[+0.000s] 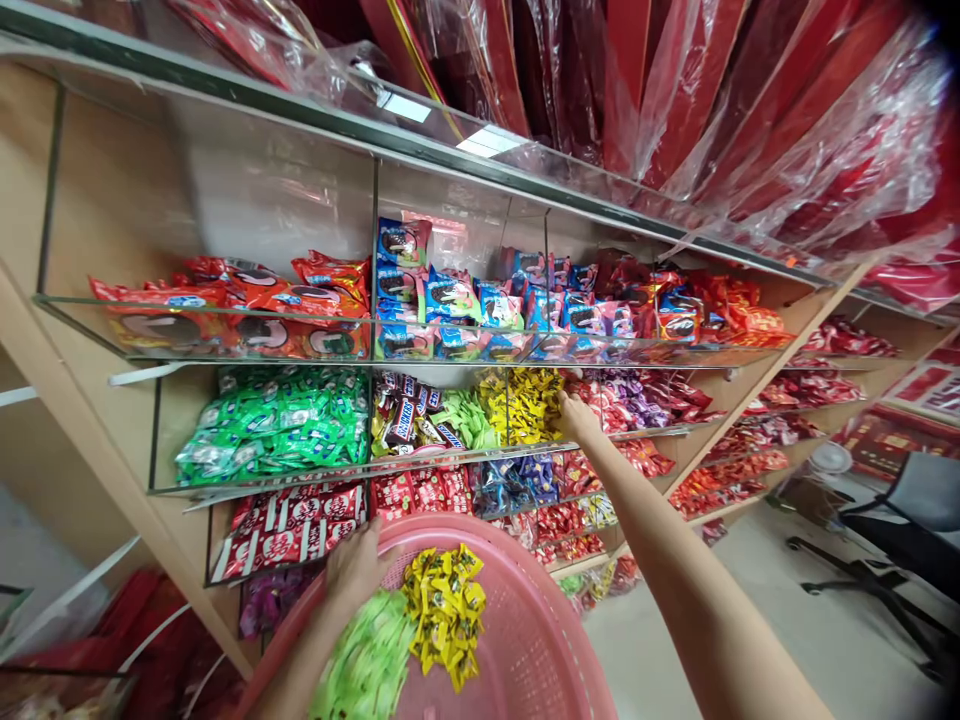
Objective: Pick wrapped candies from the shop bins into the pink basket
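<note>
The left hand (354,562) lies over the pink plastic basket (544,630) at its far-left rim, the right hand (579,416) beside yellow-wrapped candies (529,402), both grips unclear.

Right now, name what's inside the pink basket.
Yellow candies and pale-green packets. The left forearm hides part of the basket; anything beneath both piles is covered.

The bottom edge cuts off the pink basket (553,610) and its light-green packets (367,655), while the left hand (358,560) hides some rim.
</note>
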Motion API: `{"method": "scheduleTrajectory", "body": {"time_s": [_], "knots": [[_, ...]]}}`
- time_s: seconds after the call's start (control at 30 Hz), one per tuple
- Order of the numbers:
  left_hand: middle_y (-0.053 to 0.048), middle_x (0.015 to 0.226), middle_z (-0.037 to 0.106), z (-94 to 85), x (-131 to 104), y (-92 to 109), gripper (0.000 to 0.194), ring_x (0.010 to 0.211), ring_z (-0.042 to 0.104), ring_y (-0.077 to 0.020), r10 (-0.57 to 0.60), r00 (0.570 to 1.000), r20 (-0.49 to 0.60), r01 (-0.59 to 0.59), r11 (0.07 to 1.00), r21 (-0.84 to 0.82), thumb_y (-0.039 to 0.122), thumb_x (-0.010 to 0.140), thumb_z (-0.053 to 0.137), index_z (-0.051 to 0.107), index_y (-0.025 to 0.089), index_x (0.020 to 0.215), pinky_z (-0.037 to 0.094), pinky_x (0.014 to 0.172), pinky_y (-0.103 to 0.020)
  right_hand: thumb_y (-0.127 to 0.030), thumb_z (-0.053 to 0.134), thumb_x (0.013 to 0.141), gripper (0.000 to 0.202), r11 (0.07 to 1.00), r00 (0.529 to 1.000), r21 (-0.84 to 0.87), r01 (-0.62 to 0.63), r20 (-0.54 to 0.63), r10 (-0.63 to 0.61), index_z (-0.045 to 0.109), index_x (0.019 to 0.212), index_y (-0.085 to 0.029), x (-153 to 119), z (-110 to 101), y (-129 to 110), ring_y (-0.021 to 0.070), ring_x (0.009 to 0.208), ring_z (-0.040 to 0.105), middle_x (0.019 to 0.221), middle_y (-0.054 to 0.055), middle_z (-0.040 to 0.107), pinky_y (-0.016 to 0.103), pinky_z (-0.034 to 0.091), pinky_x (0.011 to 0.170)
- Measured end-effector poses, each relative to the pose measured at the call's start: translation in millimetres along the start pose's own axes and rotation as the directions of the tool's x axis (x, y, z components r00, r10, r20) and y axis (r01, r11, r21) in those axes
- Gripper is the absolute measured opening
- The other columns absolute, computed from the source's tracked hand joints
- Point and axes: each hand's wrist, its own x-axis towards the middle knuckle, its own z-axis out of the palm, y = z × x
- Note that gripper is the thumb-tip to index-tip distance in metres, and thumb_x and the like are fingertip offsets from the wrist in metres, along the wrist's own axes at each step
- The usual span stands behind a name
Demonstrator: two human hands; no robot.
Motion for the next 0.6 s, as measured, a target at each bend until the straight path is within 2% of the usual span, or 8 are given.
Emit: {"method": "scheduleTrajectory", "body": {"time_s": [0.13,0.33,0.6], "knots": [[-0.012,0.116,0.062,-1.0,0,-1,0.053,0.101,0.060,-0.0241,0.000,1.000,-0.004,0.000,1.000,0.012,0.046,0.080,0.041,0.048,0.015,0.123,0.043,0.081,-0.031,-0.015,0.056,0.075,0.046,1.000,0.999,0.009,0.010,-0.031,-0.010,0.044,0.120,-0.017,-1,-1,1,0.0255,0.094,0.059,0.109,0.016,0.054,0.031,0.043,0.069],[-0.014,0.113,0.064,-3.5,-2,4,0.053,0.101,0.060,-0.0245,0.002,1.000,-0.004,-0.002,1.000,0.004,0.044,0.081,0.040,0.047,0.013,0.124,0.043,0.080,-0.031,-0.017,0.051,0.080,0.034,0.998,0.994,0.052,-0.020,-0.109,0.026,0.053,0.114,-0.021,-4,0,7,0.0242,0.089,0.060,0.103,0.013,0.061,0.031,0.044,0.068],[-0.013,0.113,0.063,1.4,0,7,0.052,0.100,0.060,-0.0245,0.004,1.000,0.002,-0.004,1.000,0.010,0.046,0.080,0.041,0.049,0.015,0.121,0.043,0.079,-0.032,-0.018,0.048,0.081,0.036,0.982,0.976,0.186,-0.016,-0.212,0.056,0.055,0.116,-0.021,-7,-9,14,0.0221,0.091,0.059,0.105,0.013,0.063,0.029,0.043,0.071]]}}
